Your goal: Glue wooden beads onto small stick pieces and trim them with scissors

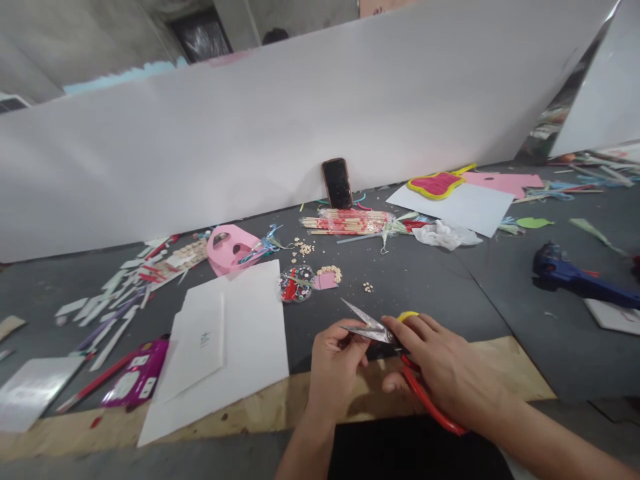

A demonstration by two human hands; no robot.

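Right hand on spread scissors, left fingertips at the blade

The right hand [440, 357] holds the scissors [384, 335] by their red and yellow handles, blades apart, above the near edge of the table [420, 287]. The left hand [336, 367] has its fingertips drawn together at the lower blade; whether they pinch anything is hard to tell, as fingers and steel cover the spot.

Just beyond the blades lies a small cluster of beads [368, 287], then a pink card [327, 281] with more beads along its rim, touching or nearly touching a round tray [297, 284] of mixed bits too small to name. Left of these, a white board [200, 353] rests on a larger white sheet [255, 333]. The board bears a short handwritten mark, perhaps digits, not surely readable. A purple packet [135, 380] near the table's near left corner has white patches and blurred print. A pale pad [37, 393] beyond it is cut off by the view.

Toward the far edge, wrapped sticks [350, 222] lie before a phone [338, 183], its screen dark, leaning on the white partition [280, 140]. On the right side, a blue glue gun [575, 272] shows no legible brand. Above the partition, a pinkish panel [385, 7] carries marks cropped beyond reading.
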